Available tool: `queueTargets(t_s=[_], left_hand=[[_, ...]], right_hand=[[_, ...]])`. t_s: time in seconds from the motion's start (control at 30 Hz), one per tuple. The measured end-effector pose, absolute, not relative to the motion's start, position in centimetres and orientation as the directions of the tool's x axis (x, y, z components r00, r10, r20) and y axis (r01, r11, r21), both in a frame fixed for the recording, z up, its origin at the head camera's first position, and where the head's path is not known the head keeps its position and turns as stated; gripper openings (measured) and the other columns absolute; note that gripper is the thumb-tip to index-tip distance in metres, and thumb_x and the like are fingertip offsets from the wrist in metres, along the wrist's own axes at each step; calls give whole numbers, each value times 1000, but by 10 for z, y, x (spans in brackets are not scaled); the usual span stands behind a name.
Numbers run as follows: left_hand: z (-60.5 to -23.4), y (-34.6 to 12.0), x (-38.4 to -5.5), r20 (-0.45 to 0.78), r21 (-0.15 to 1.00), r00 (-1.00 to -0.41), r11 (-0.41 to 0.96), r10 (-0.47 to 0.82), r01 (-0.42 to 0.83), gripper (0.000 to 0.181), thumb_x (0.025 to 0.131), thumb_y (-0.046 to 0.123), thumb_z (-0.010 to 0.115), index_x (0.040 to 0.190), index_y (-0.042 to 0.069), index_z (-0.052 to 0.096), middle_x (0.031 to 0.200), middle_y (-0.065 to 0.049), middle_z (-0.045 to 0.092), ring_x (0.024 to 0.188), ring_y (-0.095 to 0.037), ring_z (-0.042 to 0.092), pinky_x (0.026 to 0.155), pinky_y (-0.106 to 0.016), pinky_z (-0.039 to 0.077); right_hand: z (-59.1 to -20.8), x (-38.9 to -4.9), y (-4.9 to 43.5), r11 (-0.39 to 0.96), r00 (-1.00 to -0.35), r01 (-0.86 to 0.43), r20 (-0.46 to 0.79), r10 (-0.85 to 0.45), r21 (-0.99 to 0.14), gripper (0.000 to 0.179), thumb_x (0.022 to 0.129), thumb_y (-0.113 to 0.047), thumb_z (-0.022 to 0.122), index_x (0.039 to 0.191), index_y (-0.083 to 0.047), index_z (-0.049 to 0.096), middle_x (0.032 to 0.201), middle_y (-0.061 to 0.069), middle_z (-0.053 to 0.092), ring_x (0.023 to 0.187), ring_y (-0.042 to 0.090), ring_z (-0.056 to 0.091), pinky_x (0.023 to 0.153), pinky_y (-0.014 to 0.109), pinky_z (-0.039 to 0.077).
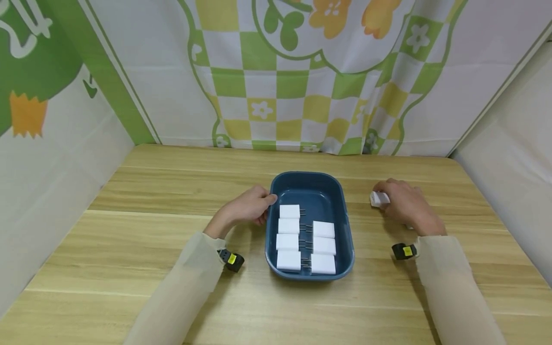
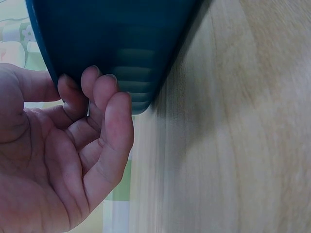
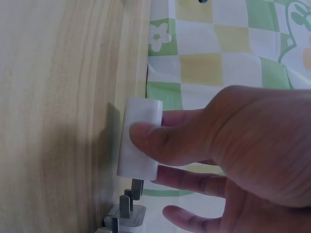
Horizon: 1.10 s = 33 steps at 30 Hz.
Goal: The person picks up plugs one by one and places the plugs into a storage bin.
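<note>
A dark blue plastic tray (image 1: 347, 230) stands on the table with white plug-in chargers in two columns: several on the left (image 1: 288, 242), three on the right (image 1: 323, 246). Their metal prongs point inward, toward each other. My left hand (image 1: 247, 207) pinches the tray's left rim, thumb over the edge and fingers against the outer wall. To the right of the tray, my right hand (image 1: 407, 203) holds another white charger (image 3: 140, 145) between thumb and fingers, its prongs pointing down in the right wrist view. Below it, more chargers (image 3: 127, 216) show upturned prongs, partly hidden in the head view.
The wooden table (image 1: 164, 239) carries the tray near its middle. A patterned green, yellow and white cloth (image 1: 276, 86) hangs along the back edge, with pale cloth at both sides. Each wrist wears a small black camera (image 1: 233, 261).
</note>
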State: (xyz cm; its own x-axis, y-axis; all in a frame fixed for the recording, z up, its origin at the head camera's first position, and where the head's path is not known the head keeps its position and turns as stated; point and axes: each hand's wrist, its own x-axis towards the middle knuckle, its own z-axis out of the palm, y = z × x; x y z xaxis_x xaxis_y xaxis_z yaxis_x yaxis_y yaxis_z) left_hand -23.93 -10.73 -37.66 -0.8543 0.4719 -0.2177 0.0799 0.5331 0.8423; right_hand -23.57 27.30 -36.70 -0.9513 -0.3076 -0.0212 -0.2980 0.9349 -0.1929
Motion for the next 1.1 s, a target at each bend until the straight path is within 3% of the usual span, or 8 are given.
queueTargets(t_s=[0.7, 1.1], left_hand=[[-376, -108, -239, -211, 842, -857, 532, 470, 84, 43, 110, 16, 39, 75, 2, 60, 63, -8, 56, 52, -17, 54, 52, -30, 51], [-375, -107, -238, -215, 838, -857, 540, 468, 84, 43, 110, 15, 39, 73, 3, 58, 64, -10, 56, 52, -18, 54, 52, -31, 52]], right_hand=[[-355, -230, 265, 910, -934, -357, 85, -347, -210, 40, 91, -3, 70, 130, 2, 62, 123, 25, 61, 114, 47, 55, 90, 67, 40], [-343, -225, 253, 903, -922, -384, 131, -364, -193, 38, 91, -5, 72, 128, 0, 63, 120, 23, 64, 110, 44, 59, 82, 62, 43]])
